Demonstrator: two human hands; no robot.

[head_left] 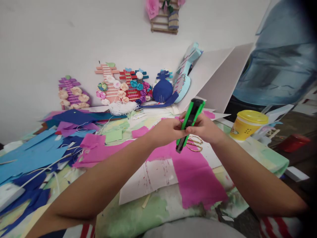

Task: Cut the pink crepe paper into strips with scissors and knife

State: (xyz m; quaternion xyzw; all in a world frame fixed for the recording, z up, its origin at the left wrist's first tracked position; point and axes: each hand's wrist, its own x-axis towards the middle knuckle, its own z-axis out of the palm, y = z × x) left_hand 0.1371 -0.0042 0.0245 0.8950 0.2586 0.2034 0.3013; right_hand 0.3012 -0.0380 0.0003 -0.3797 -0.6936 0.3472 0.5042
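Note:
A green and black box cutter (191, 120) is held up over the table, slanting, its upper end leaning right. The fingers of my left hand (169, 131) are closed around its left side. From the right, my right hand (206, 128) grips it too, thumb near its middle. Gold-handled scissors (195, 145) lie just below and behind the hands, partly hidden. Beneath them spreads bright pink crepe paper (198, 175), lying partly over a white sheet (146, 181) with reddish marks.
Paper scraps (49, 142) in blue, purple and pink crowd the left, with a white power strip (10, 195). Decorated paper instruments (128, 86) lean along the wall. A yellow lidded cup (249, 124) stands at the right, with a large water bottle (277, 66) behind.

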